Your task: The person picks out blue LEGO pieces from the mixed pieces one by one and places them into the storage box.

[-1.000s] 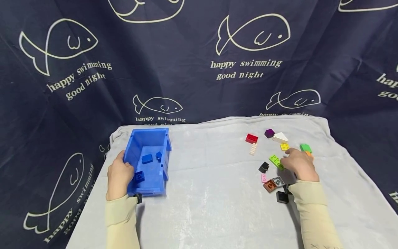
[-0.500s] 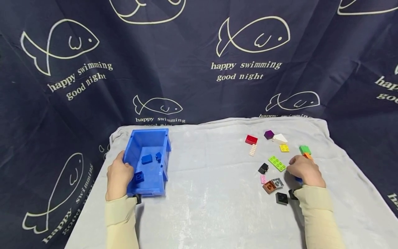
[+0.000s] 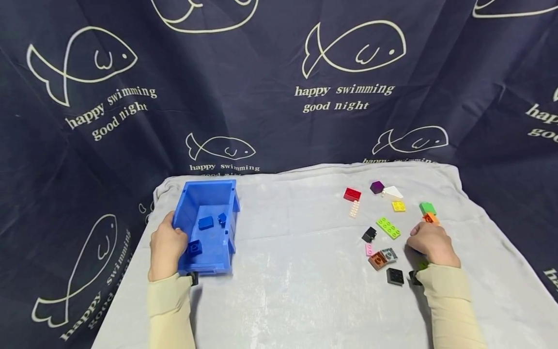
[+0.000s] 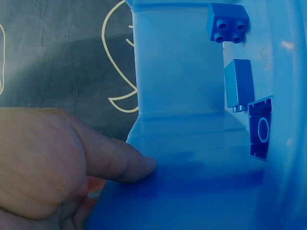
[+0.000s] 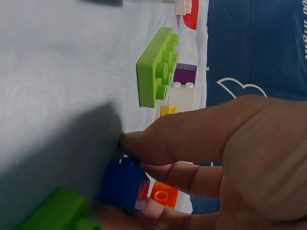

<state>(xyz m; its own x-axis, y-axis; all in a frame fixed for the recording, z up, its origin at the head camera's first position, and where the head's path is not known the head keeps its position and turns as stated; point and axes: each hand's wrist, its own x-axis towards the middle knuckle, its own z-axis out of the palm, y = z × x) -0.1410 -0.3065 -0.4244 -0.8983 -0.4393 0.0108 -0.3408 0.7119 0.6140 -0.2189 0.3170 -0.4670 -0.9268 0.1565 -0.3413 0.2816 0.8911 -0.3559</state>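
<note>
My left hand (image 3: 167, 245) grips the left wall of the blue bin (image 3: 213, 252). In the left wrist view the thumb lies over the bin's wall. Inside the bin are blue bricks (image 3: 206, 223), three in all, apart from each other. On the right of the table, my right hand (image 3: 433, 245) is low over the cloth. The right wrist view shows its thumb and fingers pinching a blue brick (image 5: 120, 184), which the hand mostly hides in the head view. An orange brick (image 3: 430, 218) and a green one (image 3: 427, 208) lie just beyond that hand.
Around the right hand lie a lime brick (image 3: 388, 228), black bricks (image 3: 395, 276), a brown brick (image 3: 377, 260), a grey brick (image 3: 389, 255) and a pink brick (image 3: 369, 249). Farther back are red (image 3: 352, 194), yellow (image 3: 398, 206), purple (image 3: 377, 187) and white (image 3: 394, 192) pieces.
My right hand has shifted right and slightly toward me, away from the lime brick, and has come to the blue brick. The left hand and the bin stay put.
</note>
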